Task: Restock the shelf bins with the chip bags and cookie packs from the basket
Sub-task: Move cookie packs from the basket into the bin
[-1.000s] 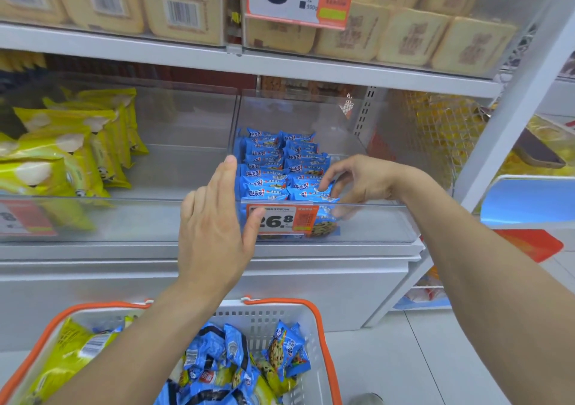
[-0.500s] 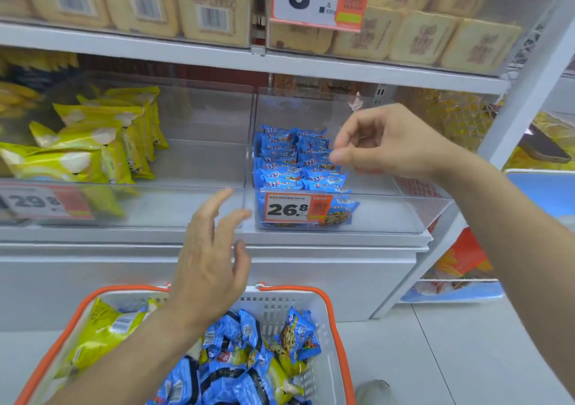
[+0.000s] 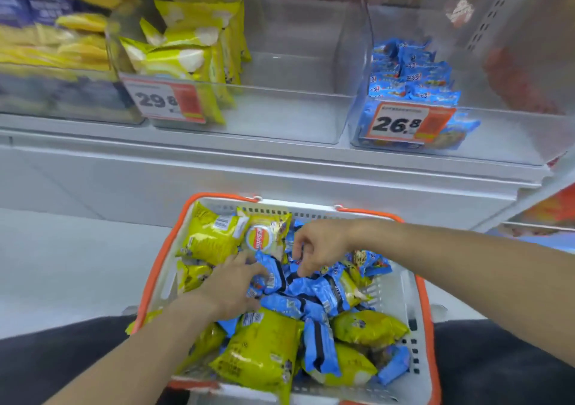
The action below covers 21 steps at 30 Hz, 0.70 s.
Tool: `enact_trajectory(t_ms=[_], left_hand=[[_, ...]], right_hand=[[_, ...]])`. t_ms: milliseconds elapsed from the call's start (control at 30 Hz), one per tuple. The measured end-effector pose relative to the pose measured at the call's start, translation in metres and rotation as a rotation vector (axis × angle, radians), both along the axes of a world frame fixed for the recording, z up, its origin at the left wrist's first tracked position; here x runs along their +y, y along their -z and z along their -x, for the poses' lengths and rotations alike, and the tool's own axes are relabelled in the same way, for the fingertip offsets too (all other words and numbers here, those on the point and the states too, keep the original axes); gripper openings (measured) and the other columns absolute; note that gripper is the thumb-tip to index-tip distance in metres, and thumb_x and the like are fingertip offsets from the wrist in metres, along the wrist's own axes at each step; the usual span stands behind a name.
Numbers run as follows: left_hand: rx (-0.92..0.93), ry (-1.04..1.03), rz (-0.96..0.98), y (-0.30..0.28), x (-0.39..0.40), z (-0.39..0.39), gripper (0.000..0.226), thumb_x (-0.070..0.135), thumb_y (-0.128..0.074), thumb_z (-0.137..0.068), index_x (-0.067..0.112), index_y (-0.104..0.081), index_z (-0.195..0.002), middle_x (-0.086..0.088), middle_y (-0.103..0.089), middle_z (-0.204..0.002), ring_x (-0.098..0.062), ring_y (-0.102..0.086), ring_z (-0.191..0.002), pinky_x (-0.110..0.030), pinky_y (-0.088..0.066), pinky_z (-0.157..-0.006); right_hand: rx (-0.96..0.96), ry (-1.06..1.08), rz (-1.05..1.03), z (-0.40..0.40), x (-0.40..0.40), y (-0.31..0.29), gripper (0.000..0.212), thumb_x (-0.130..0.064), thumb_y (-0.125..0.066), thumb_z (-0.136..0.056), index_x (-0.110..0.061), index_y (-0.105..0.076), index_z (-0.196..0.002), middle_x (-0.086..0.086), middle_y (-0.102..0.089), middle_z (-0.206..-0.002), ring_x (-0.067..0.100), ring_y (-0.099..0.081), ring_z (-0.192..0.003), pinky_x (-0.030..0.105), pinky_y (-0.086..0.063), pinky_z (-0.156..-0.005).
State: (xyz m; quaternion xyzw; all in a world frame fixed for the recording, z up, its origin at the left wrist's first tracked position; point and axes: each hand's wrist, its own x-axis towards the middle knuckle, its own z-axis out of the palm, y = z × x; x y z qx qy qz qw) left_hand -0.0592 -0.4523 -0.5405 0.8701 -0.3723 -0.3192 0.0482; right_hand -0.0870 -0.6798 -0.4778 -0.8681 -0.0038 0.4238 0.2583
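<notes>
over the basket: left hand grips a blue cookie pack; right hand curled onto packs, grasp unclear.

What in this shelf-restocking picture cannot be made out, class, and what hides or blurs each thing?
- Small print on the 26.8 price tag: too small and blurred, head view.
- Left hand fingertips: buried among blue cookie packs; grip uncertain.
- Basket near rim: cut off by the bottom edge.
- Far-left shelf goods: motion-blurred.
</notes>
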Motion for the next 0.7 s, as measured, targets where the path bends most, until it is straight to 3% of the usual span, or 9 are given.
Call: enact_trajectory(t_ms=[100,200,300,367,467,533,600,700], left_hand=[[0.049,-0.064,0.088,0.004,0.003,-0.002,0.056,0.037,-0.08,-0.078,0.035,-0.056,-0.128,0.005,-0.034,-0.138,-0.017,-0.051,-0.12,-0.038,-0.041,-0.104],[0.051,-0.081,0.099,0.006,0.002,-0.003,0.057,0.037,-0.082,-0.076,0.032,-0.057,-0.128,0.005,-0.036,-0.134,-0.018,-0.053,-0.116,-0.036,-0.042,-0.101],[0.051,-0.076,0.077,0.007,-0.002,-0.002,0.057,0.036,-0.081,-0.078,0.031,-0.055,-0.129,0.002,-0.036,-0.134,-0.021,-0.052,-0.116,-0.039,-0.043,-0.101],[0.057,-0.067,0.023,0.006,-0.005,-0.001,0.057,0.036,-0.077,-0.082,0.029,-0.053,-0.133,-0.002,-0.033,-0.14,-0.025,-0.045,-0.124,-0.04,-0.04,-0.105],[0.024,-0.077,0.026,-0.006,-0.017,0.004,0.059,0.04,-0.072,-0.085,0.025,-0.049,-0.138,-0.009,-0.027,-0.148,-0.029,-0.023,-0.14,-0.04,-0.031,-0.113],[0.098,-0.189,0.206,-0.02,-0.027,0.007,0.061,0.039,-0.073,-0.086,0.02,-0.048,-0.138,-0.003,-0.031,-0.147,-0.02,-0.023,-0.141,-0.031,-0.029,-0.113],[0.314,-0.358,0.446,-0.039,-0.037,0.008,0.053,0.038,-0.076,-0.084,0.019,-0.055,-0.129,0.011,-0.048,-0.133,-0.009,-0.045,-0.127,-0.026,-0.036,-0.108],[0.591,-0.547,0.756,-0.066,-0.052,0.009,0.04,0.025,-0.08,-0.083,0.011,-0.063,-0.116,-0.003,-0.073,-0.109,-0.017,-0.071,-0.098,-0.039,-0.056,-0.093]], right_hand=[[0.122,0.011,-0.027,0.003,0.032,0.025,0.061,-0.04,-0.081,-0.079,-0.016,-0.052,-0.126,0.005,-0.065,-0.111,0.021,-0.062,-0.082,0.042,-0.059,-0.081],[0.188,-0.048,-0.014,0.007,0.053,0.036,0.053,-0.041,-0.083,-0.077,-0.019,-0.053,-0.114,-0.007,-0.054,-0.096,0.021,-0.06,-0.08,0.04,-0.06,-0.077],[0.134,-0.117,0.054,0.007,0.058,0.04,0.043,-0.035,-0.08,-0.082,-0.014,-0.054,-0.109,-0.003,-0.053,-0.085,0.03,-0.064,-0.083,0.04,-0.058,-0.075],[0.106,-0.151,0.096,0.004,0.053,0.033,0.046,-0.033,-0.077,-0.085,-0.006,-0.056,-0.115,0.006,-0.057,-0.09,0.03,-0.064,-0.084,0.04,-0.058,-0.074],[0.051,-0.079,0.098,-0.001,0.037,0.005,0.034,-0.026,-0.072,-0.088,-0.016,-0.051,-0.112,0.009,-0.062,-0.107,0.028,-0.066,-0.089,0.037,-0.06,-0.075],[0.015,0.072,0.01,-0.002,0.022,-0.02,0.033,-0.021,-0.069,-0.089,-0.017,-0.054,-0.119,0.009,-0.064,-0.106,0.024,-0.067,-0.086,0.034,-0.061,-0.073],[-0.053,0.193,-0.05,0.0,0.004,-0.046,0.039,-0.019,-0.07,-0.088,-0.021,-0.055,-0.124,0.004,-0.067,-0.097,0.019,-0.064,-0.079,0.032,-0.057,-0.075],[-0.145,0.346,-0.159,0.006,-0.026,-0.081,0.034,-0.017,-0.075,-0.084,-0.023,-0.059,-0.113,0.003,-0.073,-0.093,0.023,-0.068,-0.086,0.042,-0.055,-0.085]])
